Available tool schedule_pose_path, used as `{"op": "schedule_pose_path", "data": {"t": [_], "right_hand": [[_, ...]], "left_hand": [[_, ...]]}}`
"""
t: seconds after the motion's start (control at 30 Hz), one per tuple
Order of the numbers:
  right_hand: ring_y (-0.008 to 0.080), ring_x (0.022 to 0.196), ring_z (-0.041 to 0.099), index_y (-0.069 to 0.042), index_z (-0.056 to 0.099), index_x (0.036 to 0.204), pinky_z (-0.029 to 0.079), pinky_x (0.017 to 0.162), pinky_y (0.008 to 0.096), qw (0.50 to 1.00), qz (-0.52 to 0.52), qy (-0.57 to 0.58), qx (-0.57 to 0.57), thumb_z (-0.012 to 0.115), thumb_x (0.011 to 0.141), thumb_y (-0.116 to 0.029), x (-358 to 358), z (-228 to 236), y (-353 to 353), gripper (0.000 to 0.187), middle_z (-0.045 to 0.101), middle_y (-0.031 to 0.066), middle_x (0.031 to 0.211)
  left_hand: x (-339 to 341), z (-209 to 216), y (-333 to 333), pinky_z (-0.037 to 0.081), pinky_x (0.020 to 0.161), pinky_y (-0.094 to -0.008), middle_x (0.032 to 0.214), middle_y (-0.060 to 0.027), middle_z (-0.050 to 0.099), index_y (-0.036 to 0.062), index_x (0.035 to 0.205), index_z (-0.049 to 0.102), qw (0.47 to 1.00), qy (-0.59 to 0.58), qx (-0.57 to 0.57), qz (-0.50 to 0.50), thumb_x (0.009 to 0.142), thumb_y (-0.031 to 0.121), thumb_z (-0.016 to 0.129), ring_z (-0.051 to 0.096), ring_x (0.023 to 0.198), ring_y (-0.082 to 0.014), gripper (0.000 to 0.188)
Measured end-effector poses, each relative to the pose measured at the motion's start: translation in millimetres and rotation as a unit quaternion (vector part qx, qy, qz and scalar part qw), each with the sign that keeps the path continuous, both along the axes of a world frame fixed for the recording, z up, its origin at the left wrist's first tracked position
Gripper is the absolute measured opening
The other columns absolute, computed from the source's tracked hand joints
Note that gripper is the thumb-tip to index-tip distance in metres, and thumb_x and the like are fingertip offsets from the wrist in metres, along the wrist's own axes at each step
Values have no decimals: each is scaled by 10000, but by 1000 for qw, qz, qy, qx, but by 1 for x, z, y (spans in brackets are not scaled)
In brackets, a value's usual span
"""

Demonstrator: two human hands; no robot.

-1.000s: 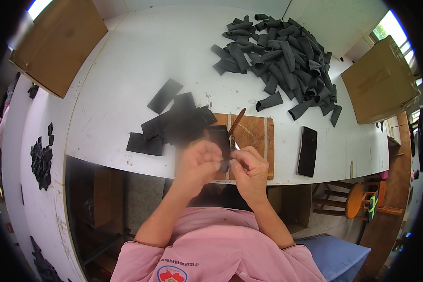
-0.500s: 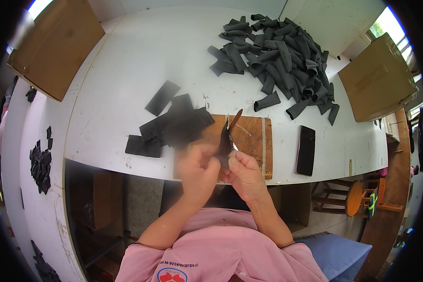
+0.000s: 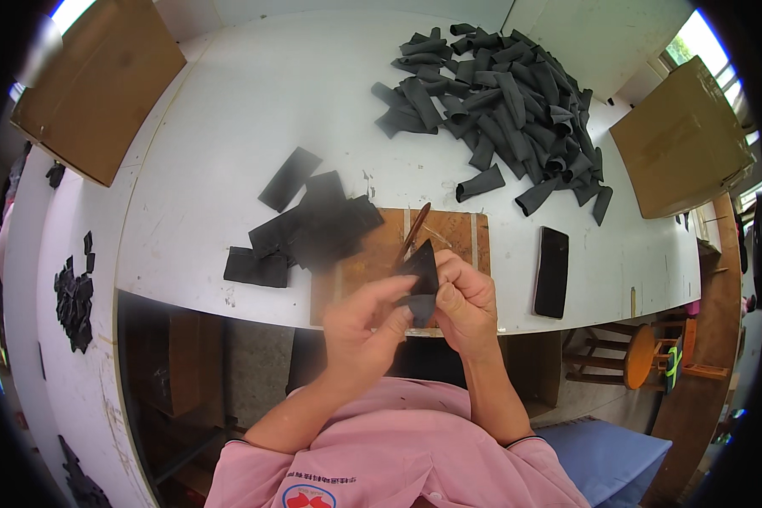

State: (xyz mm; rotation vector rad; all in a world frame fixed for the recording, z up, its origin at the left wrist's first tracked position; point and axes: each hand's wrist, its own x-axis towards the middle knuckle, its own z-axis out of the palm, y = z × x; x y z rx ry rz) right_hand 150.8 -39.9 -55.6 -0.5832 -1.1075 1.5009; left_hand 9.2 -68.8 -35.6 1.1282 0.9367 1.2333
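My left hand (image 3: 362,326) and my right hand (image 3: 466,305) meet over the near table edge, both gripping one small black fabric piece (image 3: 421,273). A thin brown stick (image 3: 413,231) pokes up out of the piece, slanting away over the wooden board (image 3: 457,233). Just left of the board lies a loose stack of flat black fabric pieces (image 3: 313,224). A big heap of rolled black fabric pieces (image 3: 504,97) fills the far right of the white table (image 3: 245,110).
A black phone (image 3: 552,271) lies right of the board. Cardboard boxes stand at the far left (image 3: 102,80) and far right (image 3: 681,140). Black scraps (image 3: 74,292) lie on the left side surface. A wooden stool (image 3: 643,356) stands below right.
The hands have shifted slightly nearer me while working the black piece; the stick stays stuck in it, now tilted a bit more upright.
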Motion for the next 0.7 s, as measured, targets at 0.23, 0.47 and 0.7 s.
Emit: {"op": "schedule_pose_path", "data": {"t": [0.23, 0.47, 0.7], "right_hand": [[106, 626, 438, -18, 469, 762, 373, 579, 205, 967, -89, -222, 92, 509, 842, -106, -4, 22, -4, 125, 484, 39, 737], [82, 649, 430, -20, 472, 762, 365, 576, 207, 967, -142, -213, 15, 515, 844, -120, -10, 22, -5, 137, 474, 31, 746], [63, 692, 428, -10, 500, 782, 351, 616, 176, 992, -77, -30, -91, 499, 869, -132, -11, 37, -6, 149, 513, 13, 857]], "left_hand": [[13, 5, 10, 446, 539, -177, 808, -94, 581, -52, 907, 541, 977, 40, 125, 171, 823, -39, 516, 534, 631, -70, 89], [1, 10, 22, 320, 313, -166, 700, -108, 572, -36, 967, 455, 971, -217, -88, 39, 815, -45, 517, 388, 355, -34, 165], [-15, 16, 30, 298, 310, -175, 737, -68, 521, 12, 1153, 366, 831, -449, -170, -281, 788, -31, 531, 383, 368, -42, 402]]}}
